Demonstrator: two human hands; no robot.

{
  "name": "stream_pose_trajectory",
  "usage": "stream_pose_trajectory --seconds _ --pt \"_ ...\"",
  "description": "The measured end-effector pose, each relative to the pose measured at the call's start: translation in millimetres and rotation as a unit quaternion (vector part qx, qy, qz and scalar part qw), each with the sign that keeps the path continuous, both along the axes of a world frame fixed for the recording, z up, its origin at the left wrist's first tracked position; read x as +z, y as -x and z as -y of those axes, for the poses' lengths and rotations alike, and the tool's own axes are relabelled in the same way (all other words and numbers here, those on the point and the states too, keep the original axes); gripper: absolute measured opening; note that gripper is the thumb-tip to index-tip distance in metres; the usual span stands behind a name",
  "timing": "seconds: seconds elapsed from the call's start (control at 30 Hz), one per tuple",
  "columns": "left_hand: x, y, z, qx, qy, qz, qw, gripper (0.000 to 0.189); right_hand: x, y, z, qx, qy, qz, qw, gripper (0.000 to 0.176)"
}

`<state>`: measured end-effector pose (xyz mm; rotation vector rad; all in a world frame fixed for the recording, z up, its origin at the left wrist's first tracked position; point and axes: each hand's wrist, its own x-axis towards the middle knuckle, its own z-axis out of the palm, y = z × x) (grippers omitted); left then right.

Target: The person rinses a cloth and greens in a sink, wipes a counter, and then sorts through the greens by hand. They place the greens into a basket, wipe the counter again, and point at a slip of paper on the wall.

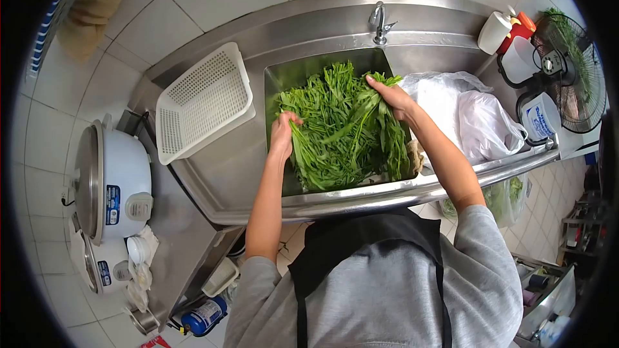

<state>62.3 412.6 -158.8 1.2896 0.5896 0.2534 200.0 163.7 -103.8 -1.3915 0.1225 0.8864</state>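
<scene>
A heap of long, narrow-leaved leafy greens (335,129) fills the steel sink basin (274,77). At the basin's right side, my right hand (394,98) is closed round a bunch of the greens, thumb on top, and the stems and leaves hang down over the heap. My left hand (284,134) is at the left rim with its fingers curled round the edge of the greens; part of its grip is hidden. Behind the basin stands a chrome faucet (380,24). A small pale brown lump (414,156) lies at the basin's front right corner.
On the left drainboard a white perforated basket (205,103) stands tilted. White plastic bags (487,125) lie right of the basin. Farther right are a fan (574,67) and a white tub (540,118). Large cookers (119,177) stand on the left counter.
</scene>
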Motion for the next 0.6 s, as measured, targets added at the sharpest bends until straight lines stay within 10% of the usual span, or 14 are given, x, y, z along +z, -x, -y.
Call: stream_pose_trajectory --seconds 0.23,0.6 --pt "74 9 58 -0.246 -0.462 -0.054 0.85 0.031 -9 -14 -13 0.007 0.003 -0.012 1.0 0.046" --pt "49 -20 59 -0.317 -0.242 -0.054 0.915 0.022 -14 -4 -41 0.066 0.033 0.032 0.997 0.049"
